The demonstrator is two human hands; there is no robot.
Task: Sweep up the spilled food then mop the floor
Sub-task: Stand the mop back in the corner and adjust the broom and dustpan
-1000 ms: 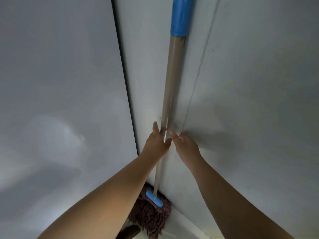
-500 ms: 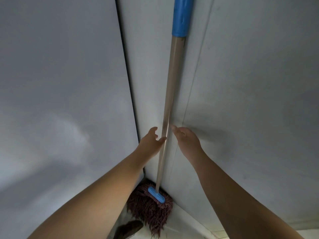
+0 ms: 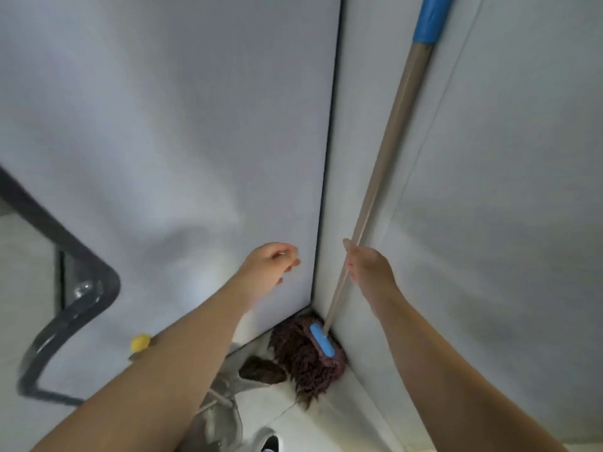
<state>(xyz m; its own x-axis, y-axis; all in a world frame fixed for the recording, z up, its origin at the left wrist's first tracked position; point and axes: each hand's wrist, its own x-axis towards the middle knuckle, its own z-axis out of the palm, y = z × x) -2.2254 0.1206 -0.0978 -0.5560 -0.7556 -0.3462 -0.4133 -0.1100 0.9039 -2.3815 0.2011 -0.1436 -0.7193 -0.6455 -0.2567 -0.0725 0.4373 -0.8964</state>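
Maroon shaggy mop head [image 3: 305, 360] is sitting on the floor right in the corner, its tan pole [image 3: 388, 138] leaning up along the wall. Right hand [image 3: 367, 267] is touching the pole partway up, fingers alongside it, can't tell if it's actually gripping. Left hand [image 3: 269, 264] is hanging nearby, loosely curled, holding nothing.

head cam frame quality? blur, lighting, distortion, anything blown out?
Head view: dim, flat light, nothing blown out; soft shadows on the white wall. Motion blur smears the dark frame at left and softens both hands. Wide-angle bend shows in the mop handle and the wall corner. The mop head is reasonably legible.
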